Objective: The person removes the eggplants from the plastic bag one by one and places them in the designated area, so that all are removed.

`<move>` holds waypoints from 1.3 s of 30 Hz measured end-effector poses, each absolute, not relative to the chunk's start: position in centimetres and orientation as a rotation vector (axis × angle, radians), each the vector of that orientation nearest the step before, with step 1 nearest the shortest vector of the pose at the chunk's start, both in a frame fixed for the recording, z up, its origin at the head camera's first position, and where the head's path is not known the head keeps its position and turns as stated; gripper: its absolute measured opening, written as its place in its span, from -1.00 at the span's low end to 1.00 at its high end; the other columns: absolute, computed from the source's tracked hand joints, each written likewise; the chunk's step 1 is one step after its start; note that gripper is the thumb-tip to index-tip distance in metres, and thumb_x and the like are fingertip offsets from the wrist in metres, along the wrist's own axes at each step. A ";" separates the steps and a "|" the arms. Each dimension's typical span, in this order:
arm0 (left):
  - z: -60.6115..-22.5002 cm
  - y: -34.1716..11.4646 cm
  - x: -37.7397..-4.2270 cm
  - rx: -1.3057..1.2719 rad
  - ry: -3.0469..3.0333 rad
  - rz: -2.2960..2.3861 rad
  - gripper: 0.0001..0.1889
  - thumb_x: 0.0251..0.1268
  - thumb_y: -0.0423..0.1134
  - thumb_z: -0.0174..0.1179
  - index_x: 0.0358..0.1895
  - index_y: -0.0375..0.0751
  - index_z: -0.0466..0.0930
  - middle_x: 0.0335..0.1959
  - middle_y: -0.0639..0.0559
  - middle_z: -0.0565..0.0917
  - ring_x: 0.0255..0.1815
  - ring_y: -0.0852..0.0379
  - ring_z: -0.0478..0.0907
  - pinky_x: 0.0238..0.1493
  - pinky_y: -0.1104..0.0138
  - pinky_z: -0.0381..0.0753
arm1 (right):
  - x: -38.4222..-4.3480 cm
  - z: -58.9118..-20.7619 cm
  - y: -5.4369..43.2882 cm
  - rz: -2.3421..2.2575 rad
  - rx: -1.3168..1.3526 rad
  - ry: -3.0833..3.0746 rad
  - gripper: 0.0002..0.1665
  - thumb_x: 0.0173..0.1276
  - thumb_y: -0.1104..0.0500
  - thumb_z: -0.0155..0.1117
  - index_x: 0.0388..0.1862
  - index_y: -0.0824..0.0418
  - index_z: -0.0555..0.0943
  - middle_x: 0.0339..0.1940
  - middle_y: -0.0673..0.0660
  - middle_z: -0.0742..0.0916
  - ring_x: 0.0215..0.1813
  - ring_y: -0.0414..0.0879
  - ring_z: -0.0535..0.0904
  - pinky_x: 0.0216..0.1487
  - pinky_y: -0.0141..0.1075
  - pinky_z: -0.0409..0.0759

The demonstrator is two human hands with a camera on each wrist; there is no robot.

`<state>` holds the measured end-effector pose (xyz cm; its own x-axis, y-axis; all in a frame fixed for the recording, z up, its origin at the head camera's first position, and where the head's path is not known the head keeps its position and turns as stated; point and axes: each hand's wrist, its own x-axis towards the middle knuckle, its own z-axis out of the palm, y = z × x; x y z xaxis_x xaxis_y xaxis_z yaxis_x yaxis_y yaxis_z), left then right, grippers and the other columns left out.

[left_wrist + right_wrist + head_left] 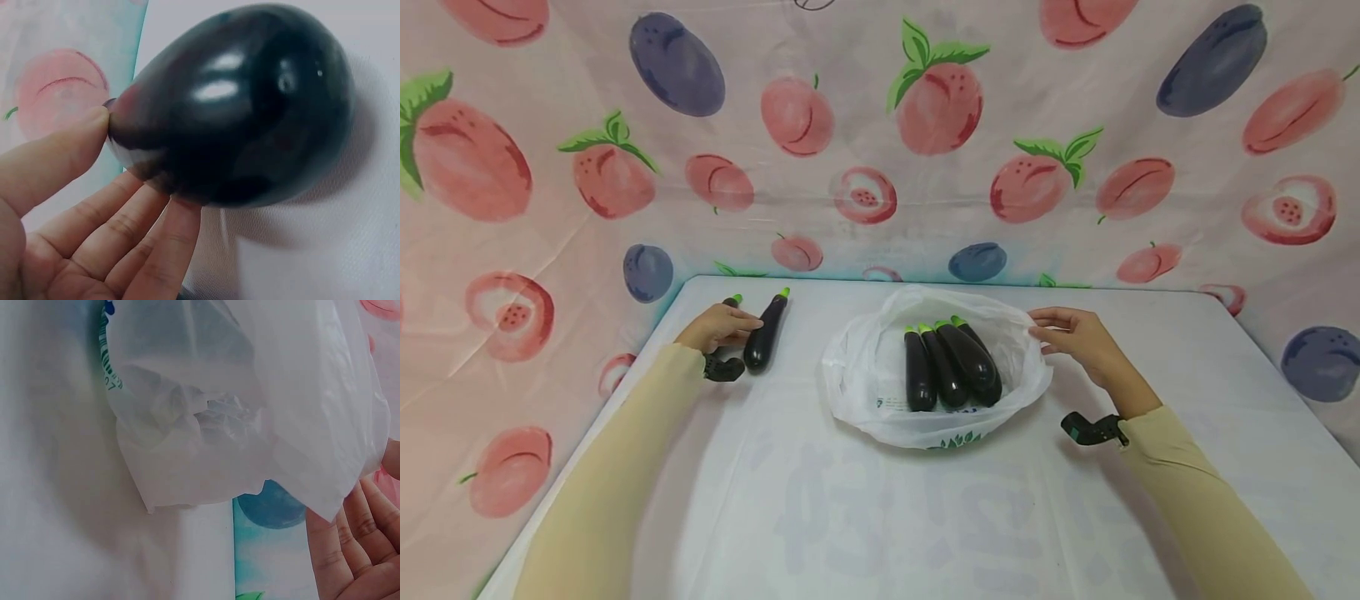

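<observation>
My left hand [718, 327] grips a dark glossy eggplant [767, 333] at the left of the table. In the left wrist view its rounded end [269, 112] fills the middle, with the thumb on one side and the fingers on the other. The green tip of a second eggplant [735, 300] shows behind that hand, which hides most of it. Several eggplants [951, 358] lie side by side in an opened white plastic bag [857, 367]. My right hand [1075, 337] pinches the right rim of this bag, as the right wrist view also shows.
A white-covered table [865, 517] carries everything. Behind it and along the left hangs a fruit-patterned cloth [700, 233]. Small dark devices sit at both wrists; the right one [1090, 429] is close above the tabletop.
</observation>
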<state>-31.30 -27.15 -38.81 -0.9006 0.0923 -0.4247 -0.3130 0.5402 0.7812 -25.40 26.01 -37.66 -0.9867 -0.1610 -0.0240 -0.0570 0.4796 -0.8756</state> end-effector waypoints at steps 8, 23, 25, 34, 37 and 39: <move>-39.2 -27.0 -31.4 -0.190 2.358 1.358 -0.45 0.35 -0.13 0.12 0.27 -0.46 0.34 -0.04 0.02 0.63 -0.09 0.22 0.55 0.27 0.23 0.46 | -25.4 -37.6 26.0 -1.541 -0.191 2.616 -0.41 0.35 0.03 0.20 0.21 0.40 0.43 -0.35 -0.42 0.61 -0.26 -0.48 0.57 -0.17 -0.40 0.68; -39.5 -26.0 -31.4 -0.236 2.375 1.343 -0.42 0.34 -0.09 0.12 0.28 -0.45 0.33 0.30 -0.25 0.40 0.20 -0.02 0.44 0.38 0.17 0.34 | -25.5 -37.7 25.9 -1.548 -0.178 2.616 -0.41 0.35 0.05 0.21 0.21 0.41 0.42 -0.35 -0.42 0.61 -0.27 -0.48 0.57 -0.21 -0.44 0.67; -39.5 -25.9 -31.4 -0.232 2.369 1.323 -0.40 0.36 -0.08 0.09 0.30 -0.45 0.30 0.36 -0.30 0.31 0.32 -0.11 0.34 0.41 0.15 0.30 | -25.5 -37.7 25.9 -1.545 -0.176 2.615 -0.40 0.35 0.03 0.21 0.21 0.40 0.43 -0.35 -0.41 0.61 -0.26 -0.48 0.57 -0.20 -0.43 0.67; -39.4 -25.9 -31.6 -0.229 2.367 1.266 -0.39 0.31 -0.03 0.14 0.29 -0.39 0.35 0.16 -0.15 0.54 -0.07 0.16 0.50 0.16 0.30 0.48 | -25.4 -37.6 25.8 -1.525 -0.160 2.620 -0.38 0.33 -0.01 0.22 0.21 0.38 0.44 -0.35 -0.37 0.60 -0.26 -0.47 0.57 -0.16 -0.39 0.68; -39.3 -25.9 -31.4 -0.217 2.381 1.273 -0.42 0.29 -0.03 0.17 0.24 -0.38 0.42 -0.06 0.03 0.62 -0.32 0.28 0.46 -0.08 0.43 0.49 | -25.3 -37.5 25.8 -1.530 -0.162 2.619 -0.39 0.33 -0.01 0.22 0.21 0.38 0.44 -0.35 -0.38 0.60 -0.26 -0.47 0.57 -0.17 -0.40 0.68; -39.2 -25.9 -31.3 -0.202 2.384 1.270 -0.42 0.29 -0.03 0.17 0.24 -0.38 0.42 -0.06 0.04 0.61 -0.36 0.30 0.43 -0.14 0.47 0.46 | -25.3 -37.5 25.8 -1.533 -0.171 2.619 -0.39 0.34 0.00 0.22 0.20 0.39 0.44 -0.35 -0.38 0.60 -0.26 -0.47 0.57 -0.17 -0.41 0.68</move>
